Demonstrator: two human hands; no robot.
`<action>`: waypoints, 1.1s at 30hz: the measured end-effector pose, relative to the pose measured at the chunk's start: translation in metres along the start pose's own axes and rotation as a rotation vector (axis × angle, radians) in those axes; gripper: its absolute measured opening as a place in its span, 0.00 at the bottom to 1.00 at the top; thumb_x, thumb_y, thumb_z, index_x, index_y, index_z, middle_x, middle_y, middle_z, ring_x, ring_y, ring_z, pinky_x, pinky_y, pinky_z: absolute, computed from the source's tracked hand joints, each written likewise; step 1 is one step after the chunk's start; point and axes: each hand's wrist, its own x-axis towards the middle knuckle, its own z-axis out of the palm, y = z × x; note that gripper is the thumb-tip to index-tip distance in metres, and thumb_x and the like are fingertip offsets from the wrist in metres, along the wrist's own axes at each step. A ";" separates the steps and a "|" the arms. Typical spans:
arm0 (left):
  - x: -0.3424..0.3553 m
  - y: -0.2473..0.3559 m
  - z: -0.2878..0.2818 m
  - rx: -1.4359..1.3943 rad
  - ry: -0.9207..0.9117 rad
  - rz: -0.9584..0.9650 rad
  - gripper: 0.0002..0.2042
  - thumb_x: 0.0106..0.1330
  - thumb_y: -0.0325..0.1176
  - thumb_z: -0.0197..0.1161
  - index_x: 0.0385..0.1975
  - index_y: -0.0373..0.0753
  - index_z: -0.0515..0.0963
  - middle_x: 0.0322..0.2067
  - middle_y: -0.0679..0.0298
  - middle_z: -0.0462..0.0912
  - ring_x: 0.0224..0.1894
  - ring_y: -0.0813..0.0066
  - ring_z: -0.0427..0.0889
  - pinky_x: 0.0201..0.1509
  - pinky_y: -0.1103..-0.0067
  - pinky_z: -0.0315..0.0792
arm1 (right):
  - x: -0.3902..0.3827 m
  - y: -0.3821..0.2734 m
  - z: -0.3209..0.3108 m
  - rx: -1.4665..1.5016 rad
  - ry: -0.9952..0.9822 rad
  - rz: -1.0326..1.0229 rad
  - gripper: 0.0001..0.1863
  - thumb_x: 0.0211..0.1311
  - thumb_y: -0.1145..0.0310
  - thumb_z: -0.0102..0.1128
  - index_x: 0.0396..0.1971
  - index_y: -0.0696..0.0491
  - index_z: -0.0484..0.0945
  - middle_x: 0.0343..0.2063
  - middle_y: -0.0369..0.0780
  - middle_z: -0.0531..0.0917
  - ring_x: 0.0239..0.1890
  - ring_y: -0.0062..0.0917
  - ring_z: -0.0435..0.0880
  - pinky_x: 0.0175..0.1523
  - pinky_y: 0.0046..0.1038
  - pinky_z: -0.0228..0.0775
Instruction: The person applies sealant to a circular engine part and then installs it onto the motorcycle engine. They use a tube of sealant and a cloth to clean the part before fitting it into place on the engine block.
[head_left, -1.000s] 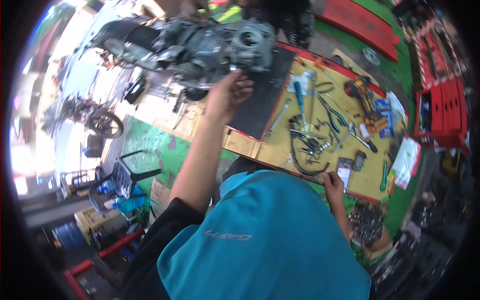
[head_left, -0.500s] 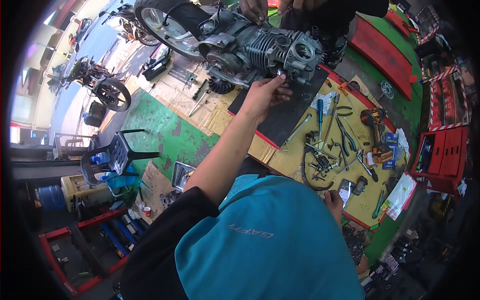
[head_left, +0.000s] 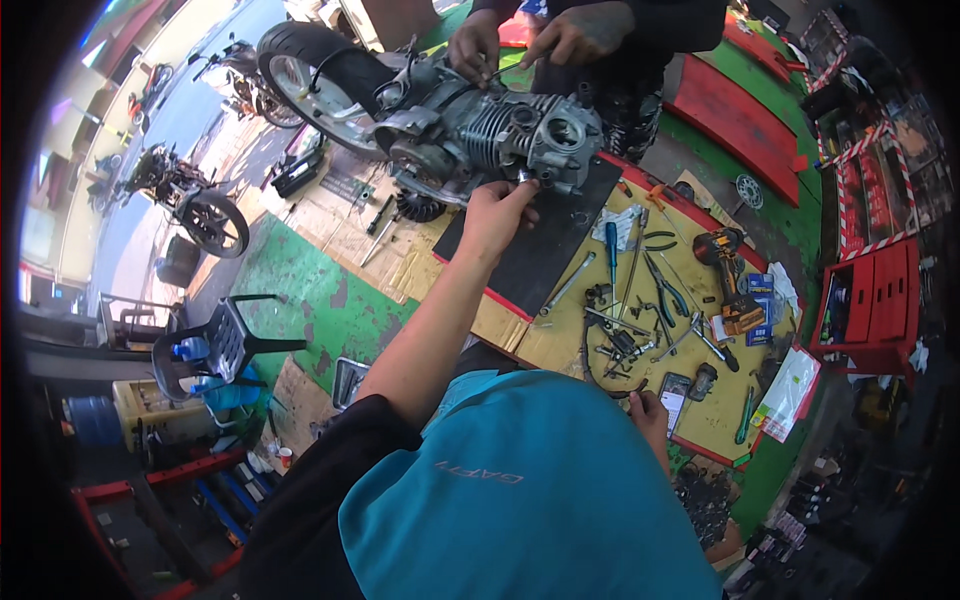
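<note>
Engine (head_left: 488, 130): just beyond left hand (head_left: 503, 214), farther from right hand (head_left: 650, 414); long axis slanting far-left to near-right. Seemingly pinching shiny metal piece (head_left: 522, 176) at near side with left; can't make out right's grip.

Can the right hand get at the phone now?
Likely yes: the right hand is just beside the phone, with nothing visible between them, though whether its fingers hold anything is unclear.

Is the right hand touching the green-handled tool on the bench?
Apart. The head view shows the right hand by the phone, with a strip of yellow work surface between it and the green-handled tool.
</note>
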 end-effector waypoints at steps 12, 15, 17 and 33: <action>0.003 -0.016 -0.020 -0.555 -0.417 -0.263 0.19 0.77 0.47 0.53 0.46 0.34 0.77 0.31 0.61 0.82 0.35 0.68 0.81 0.56 0.62 0.76 | 0.010 0.068 0.007 0.087 0.008 -0.062 0.16 0.72 0.61 0.59 0.33 0.62 0.78 0.24 0.41 0.81 0.27 0.21 0.75 0.35 0.29 0.68; -0.001 -0.014 -0.011 -0.555 -0.291 -0.266 0.13 0.71 0.41 0.64 0.38 0.36 0.80 0.26 0.64 0.81 0.28 0.71 0.81 0.47 0.69 0.79 | 0.008 0.070 0.001 0.049 0.023 -0.064 0.17 0.72 0.61 0.59 0.33 0.62 0.78 0.23 0.40 0.80 0.27 0.20 0.74 0.34 0.29 0.68; 0.002 -0.005 -0.008 -0.377 -0.199 -0.152 0.12 0.70 0.41 0.64 0.36 0.36 0.81 0.25 0.64 0.82 0.28 0.72 0.81 0.43 0.72 0.78 | 0.009 0.068 -0.004 -0.086 0.050 -0.046 0.17 0.72 0.61 0.60 0.33 0.63 0.78 0.23 0.41 0.79 0.27 0.20 0.73 0.34 0.29 0.68; 0.006 -0.010 -0.008 -0.390 -0.211 -0.229 0.20 0.74 0.51 0.56 0.42 0.36 0.76 0.30 0.60 0.82 0.33 0.71 0.79 0.48 0.70 0.75 | -0.008 0.017 -0.013 -0.071 0.098 0.053 0.20 0.68 0.52 0.63 0.36 0.58 0.82 0.18 0.40 0.77 0.22 0.26 0.76 0.30 0.32 0.69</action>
